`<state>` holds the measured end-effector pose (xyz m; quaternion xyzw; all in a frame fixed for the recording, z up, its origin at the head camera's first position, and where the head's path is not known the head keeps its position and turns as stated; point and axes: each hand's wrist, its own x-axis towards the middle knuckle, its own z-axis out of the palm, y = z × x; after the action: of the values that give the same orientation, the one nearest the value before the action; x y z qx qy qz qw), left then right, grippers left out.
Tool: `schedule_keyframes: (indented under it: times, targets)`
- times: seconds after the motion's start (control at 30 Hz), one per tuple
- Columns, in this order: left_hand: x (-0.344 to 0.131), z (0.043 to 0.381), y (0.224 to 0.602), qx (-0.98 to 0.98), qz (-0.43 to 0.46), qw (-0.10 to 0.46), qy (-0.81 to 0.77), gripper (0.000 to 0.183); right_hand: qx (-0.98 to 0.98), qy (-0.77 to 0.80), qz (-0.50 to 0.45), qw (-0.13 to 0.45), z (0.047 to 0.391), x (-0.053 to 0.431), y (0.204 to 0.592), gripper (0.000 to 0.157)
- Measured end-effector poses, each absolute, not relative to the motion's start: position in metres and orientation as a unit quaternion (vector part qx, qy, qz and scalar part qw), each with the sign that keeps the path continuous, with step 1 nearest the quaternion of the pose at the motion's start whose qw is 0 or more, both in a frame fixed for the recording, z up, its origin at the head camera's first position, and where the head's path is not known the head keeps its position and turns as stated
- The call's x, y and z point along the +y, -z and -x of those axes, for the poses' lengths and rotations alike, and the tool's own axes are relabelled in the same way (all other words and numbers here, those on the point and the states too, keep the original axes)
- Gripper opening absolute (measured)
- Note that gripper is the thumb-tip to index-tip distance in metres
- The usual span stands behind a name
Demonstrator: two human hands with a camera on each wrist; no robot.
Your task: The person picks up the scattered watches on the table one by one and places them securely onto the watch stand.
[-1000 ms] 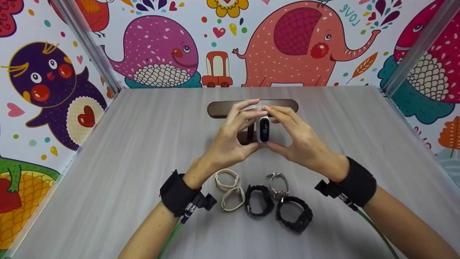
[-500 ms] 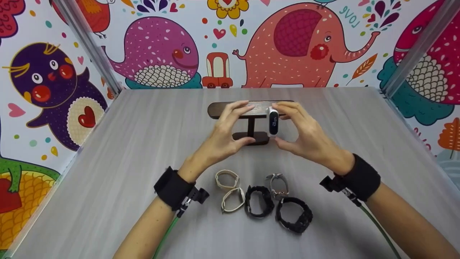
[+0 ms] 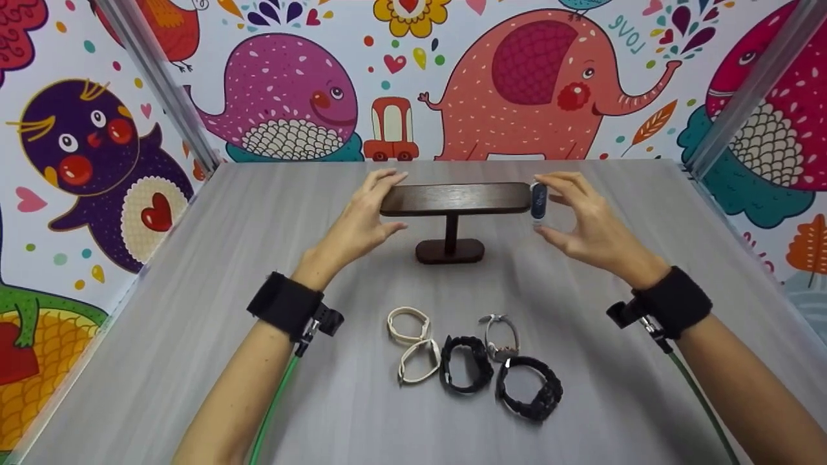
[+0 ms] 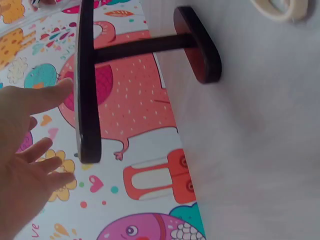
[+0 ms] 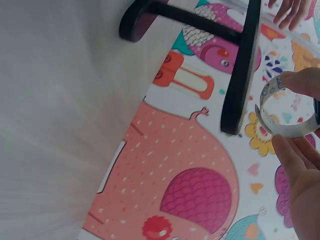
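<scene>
My right hand [image 3: 594, 223] pinches a white fitness band [image 3: 538, 201] with a dark screen between thumb and fingertips. In the right wrist view the band's pale strap [image 5: 295, 131] forms a loop with a gap, held apart from the bar's near end. A dark brown T-shaped display stand [image 3: 459, 198] stands upright on the table, its long bar level. Around the bar's left end, my left hand [image 3: 358, 216] is spread with thumb below and fingers above. The left wrist view shows its thumb [image 4: 52, 95] close to the bar; contact is unclear.
In front of the stand lie two cream bands [image 3: 420, 377], a black watch [image 3: 480, 365], a grey-strapped watch [image 3: 515, 336] and another black watch [image 3: 548, 395]. Cartoon-printed walls [image 3: 413, 84] with metal posts [image 3: 155, 84] enclose the grey table [image 3: 258, 258].
Both hands have drawn apart from the middle. The left hand released the fitness band and went to the bar's left end; the right hand carried the band to its right end.
</scene>
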<state>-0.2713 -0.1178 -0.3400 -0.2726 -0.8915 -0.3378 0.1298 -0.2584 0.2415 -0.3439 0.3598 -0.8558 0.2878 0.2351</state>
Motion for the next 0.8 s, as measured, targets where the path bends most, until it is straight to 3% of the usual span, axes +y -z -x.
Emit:
schedule_keyframes:
  times: [0.37,0.8]
  targets:
    - [-0.119,0.289,0.342,-0.913,0.242,0.07,0.322,0.074,-0.898,-0.307,-0.272,0.159,0.29,0.253,0.35,0.071]
    - [-0.121,0.298,0.346,-0.909,0.24,0.073,0.333,0.069,-0.907,-0.332,-0.24,0.096,0.303,0.254,0.356,0.071]
